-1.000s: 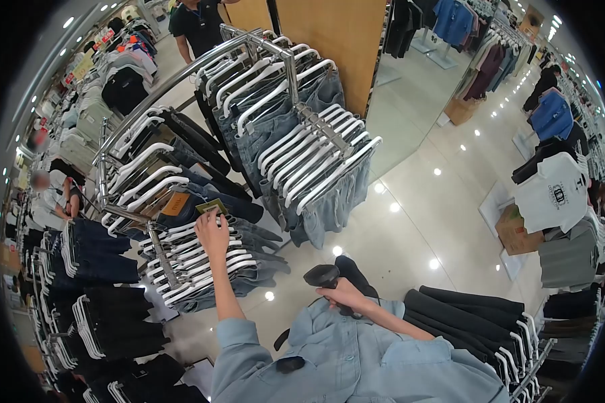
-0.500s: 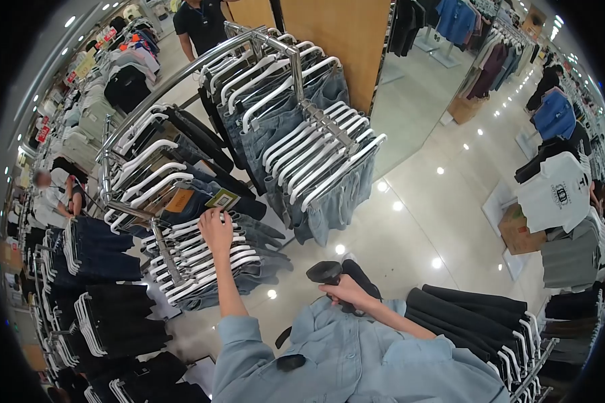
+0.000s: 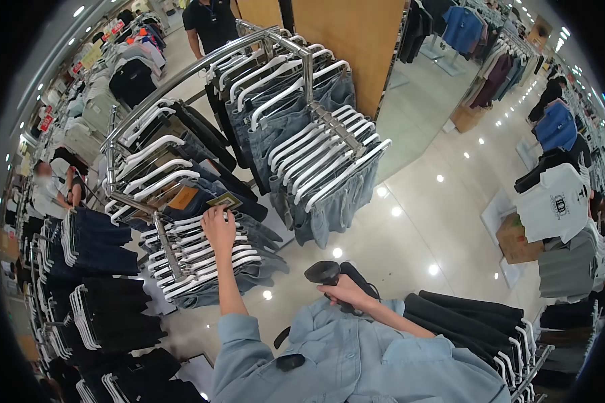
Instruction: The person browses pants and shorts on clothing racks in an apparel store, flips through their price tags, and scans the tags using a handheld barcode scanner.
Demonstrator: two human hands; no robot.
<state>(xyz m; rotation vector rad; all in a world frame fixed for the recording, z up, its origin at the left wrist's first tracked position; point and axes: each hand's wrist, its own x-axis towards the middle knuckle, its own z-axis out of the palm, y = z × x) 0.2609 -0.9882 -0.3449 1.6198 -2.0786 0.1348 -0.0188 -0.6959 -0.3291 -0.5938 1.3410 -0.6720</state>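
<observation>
Gripping a rounded black scanner (image 3: 323, 271) below centre, my right fingers (image 3: 333, 289) curled; mid-left, my left fingers (image 3: 215, 216) bent over slim white hangers (image 3: 243, 259), whether holding any I couldn't tell.

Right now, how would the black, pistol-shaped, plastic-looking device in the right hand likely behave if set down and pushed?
The device is probably stiff, since its head looks hard and smooth. It may be light, as the right hand alone holds it. Its broad head above a narrower neck could make it tip if stood upright.
</observation>
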